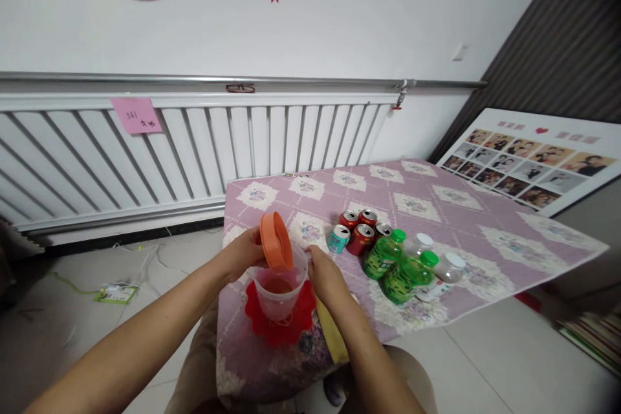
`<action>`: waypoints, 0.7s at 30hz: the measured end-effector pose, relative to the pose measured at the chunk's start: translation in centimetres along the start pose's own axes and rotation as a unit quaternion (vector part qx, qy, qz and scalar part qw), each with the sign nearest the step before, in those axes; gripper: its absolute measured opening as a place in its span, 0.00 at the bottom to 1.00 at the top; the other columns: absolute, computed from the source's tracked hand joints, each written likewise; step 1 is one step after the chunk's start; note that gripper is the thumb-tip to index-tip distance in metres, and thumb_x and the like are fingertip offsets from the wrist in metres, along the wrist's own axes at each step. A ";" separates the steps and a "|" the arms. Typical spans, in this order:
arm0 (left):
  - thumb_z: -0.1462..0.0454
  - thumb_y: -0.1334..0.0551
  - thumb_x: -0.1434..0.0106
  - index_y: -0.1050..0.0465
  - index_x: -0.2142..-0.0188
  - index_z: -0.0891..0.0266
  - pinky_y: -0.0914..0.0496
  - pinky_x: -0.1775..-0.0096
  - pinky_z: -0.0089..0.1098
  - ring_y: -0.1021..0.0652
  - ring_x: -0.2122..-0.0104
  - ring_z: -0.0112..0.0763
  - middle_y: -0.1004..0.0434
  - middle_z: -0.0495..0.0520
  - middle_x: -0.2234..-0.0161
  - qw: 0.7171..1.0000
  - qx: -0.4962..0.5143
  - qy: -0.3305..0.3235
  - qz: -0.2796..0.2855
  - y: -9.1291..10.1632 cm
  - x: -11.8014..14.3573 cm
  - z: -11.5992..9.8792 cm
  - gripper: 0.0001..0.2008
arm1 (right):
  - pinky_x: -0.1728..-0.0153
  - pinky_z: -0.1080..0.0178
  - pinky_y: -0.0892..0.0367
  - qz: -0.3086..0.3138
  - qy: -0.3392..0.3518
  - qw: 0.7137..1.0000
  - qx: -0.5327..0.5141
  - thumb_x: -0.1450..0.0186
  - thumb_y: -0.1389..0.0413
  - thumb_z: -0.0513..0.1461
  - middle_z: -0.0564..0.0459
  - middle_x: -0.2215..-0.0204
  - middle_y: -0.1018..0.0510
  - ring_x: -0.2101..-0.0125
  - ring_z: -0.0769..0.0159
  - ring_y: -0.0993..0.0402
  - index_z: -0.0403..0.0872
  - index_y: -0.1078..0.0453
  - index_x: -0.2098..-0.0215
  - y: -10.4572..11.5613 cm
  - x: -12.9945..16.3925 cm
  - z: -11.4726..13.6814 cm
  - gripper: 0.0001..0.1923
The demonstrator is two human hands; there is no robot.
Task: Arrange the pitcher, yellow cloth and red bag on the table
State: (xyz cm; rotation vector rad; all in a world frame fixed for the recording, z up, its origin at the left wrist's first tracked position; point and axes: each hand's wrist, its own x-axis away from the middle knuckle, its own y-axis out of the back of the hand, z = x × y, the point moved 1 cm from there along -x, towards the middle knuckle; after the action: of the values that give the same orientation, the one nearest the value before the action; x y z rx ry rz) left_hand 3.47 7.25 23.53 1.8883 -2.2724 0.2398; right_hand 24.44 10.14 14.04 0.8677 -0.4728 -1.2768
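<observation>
My left hand [244,255] is closed on the edge of an orange round lid [276,242], which it holds tilted above the mouth of a clear plastic jug [279,303]. Some amber-brown liquid [277,286] shows inside the jug. On the jug's right side my right hand [324,273] is wrapped round the handle. A red scallop-edged mat or dish [257,320] lies under the jug; which of the two I cannot tell. Partly hidden by my right forearm is a yellow cloth-like piece [332,336].
On the flowered purple tablecloth [349,179], right of the jug, stand several drink cans [360,239], two green bottles [406,278] and two clear white-capped bottles [452,266]. A white radiator [272,136] runs behind. A photo board [528,162] leans at the right; cables and a power strip [116,294] lie on the floor.
</observation>
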 end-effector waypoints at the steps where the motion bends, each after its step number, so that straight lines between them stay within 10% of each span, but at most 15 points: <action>1: 0.65 0.29 0.51 0.22 0.62 0.65 0.27 0.65 0.32 0.22 0.69 0.32 0.19 0.53 0.69 1.000 -0.008 -0.009 -0.003 0.0 0.1 -0.2 0.15 | 0.54 0.61 0.35 0.000 0.001 1.000 0.000 0.35 0.55 0.30 0.43 0.56 0.19 0.55 0.59 0.23 0.46 0.30 0.54 0.0 0.0 0.0 0.17; 15: 0.58 0.26 0.46 0.20 0.55 0.63 0.26 0.53 0.42 0.20 0.56 0.45 0.17 0.61 0.56 0.993 0.076 -0.085 0.032 0.4 0.0 1.6 0.20 | 0.36 0.44 0.42 -0.083 0.040 0.995 -0.041 0.42 0.51 0.31 0.34 0.38 0.30 0.37 0.49 0.35 0.38 0.42 0.33 1.0 0.4 -0.8 0.37; 21: 0.58 0.25 0.47 0.19 0.57 0.64 0.26 0.52 0.43 0.20 0.57 0.44 0.17 0.62 0.57 0.984 0.130 -0.119 0.036 -0.2 -0.5 2.1 0.19 | 0.59 0.54 0.27 -0.116 -0.016 0.956 -0.267 0.36 0.44 0.49 0.40 0.48 0.22 0.54 0.54 0.24 0.47 0.36 0.39 4.7 1.6 2.3 0.30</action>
State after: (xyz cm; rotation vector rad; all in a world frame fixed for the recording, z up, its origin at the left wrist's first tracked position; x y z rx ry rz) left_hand 3.70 7.21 21.35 2.0589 -2.5820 0.3539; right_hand 26.06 8.15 18.86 0.4505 -0.0342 -1.5392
